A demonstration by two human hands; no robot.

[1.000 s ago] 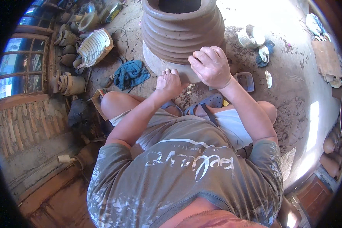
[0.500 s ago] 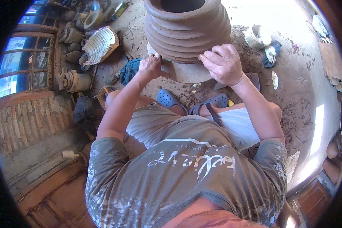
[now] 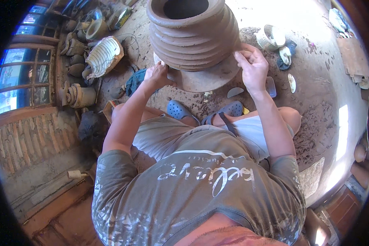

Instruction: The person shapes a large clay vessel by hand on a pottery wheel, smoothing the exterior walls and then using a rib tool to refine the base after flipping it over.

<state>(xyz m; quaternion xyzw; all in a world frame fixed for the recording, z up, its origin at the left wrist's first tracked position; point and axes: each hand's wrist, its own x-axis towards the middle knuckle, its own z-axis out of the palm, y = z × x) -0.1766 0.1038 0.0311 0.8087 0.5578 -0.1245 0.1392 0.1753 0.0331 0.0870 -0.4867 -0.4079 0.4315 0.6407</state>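
Head view: we have the pot [image 3: 194, 47] upright on the disc [image 3: 205, 83], ahead of and between both hands, axis vertical, mouth up. Hands apart. Right hand [image 3: 253, 67] is nearer the pot, fingers curled by its lower right wall; left hand [image 3: 155, 76] at the disc's left edge. We can't tell if either grips.

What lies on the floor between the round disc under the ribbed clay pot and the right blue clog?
In the head view, a grey half-moon piece lies between disc and clog, with a small pale scrap to its left.
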